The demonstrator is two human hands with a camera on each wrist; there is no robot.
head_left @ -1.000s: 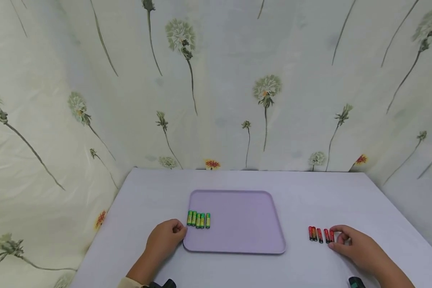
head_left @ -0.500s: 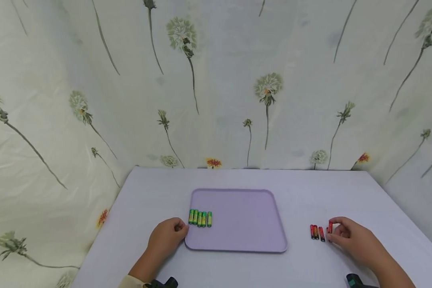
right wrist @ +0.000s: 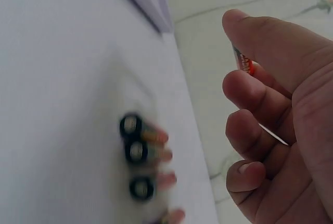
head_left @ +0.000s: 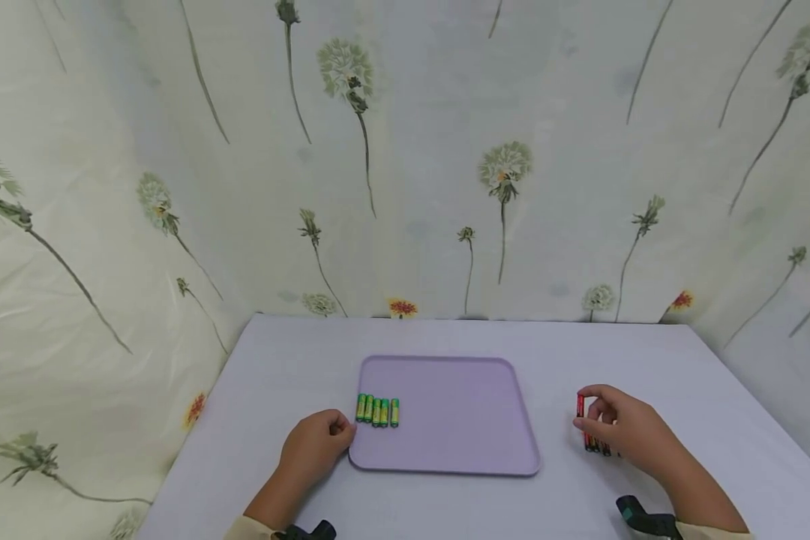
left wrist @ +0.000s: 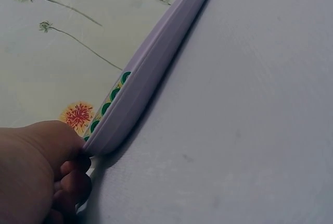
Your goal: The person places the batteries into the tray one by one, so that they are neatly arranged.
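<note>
Pinches one red battery between thumb and forefinger of the right hand, upright and off the desk, apart from the lavender tray toward 3 o'clock. Has four more red batteries lying side by side on the desk, toward 5 o'clock from the held one, partly hidden by the hand in the head view and blurred in the right wrist view. Grips the tray's rim at about 8 o'clock with the left hand, with thumb against the edge and fingers curled below. Has five green batteries in the tray by its 9 o'clock side, lying parallel and pointing toward 12 o'clock, with the one nearest 3 o'clock slightly apart. Wears a black device at each wrist. Faces a pale backdrop printed with dandelions beyond the desk, toward 12 o'clock.
</note>
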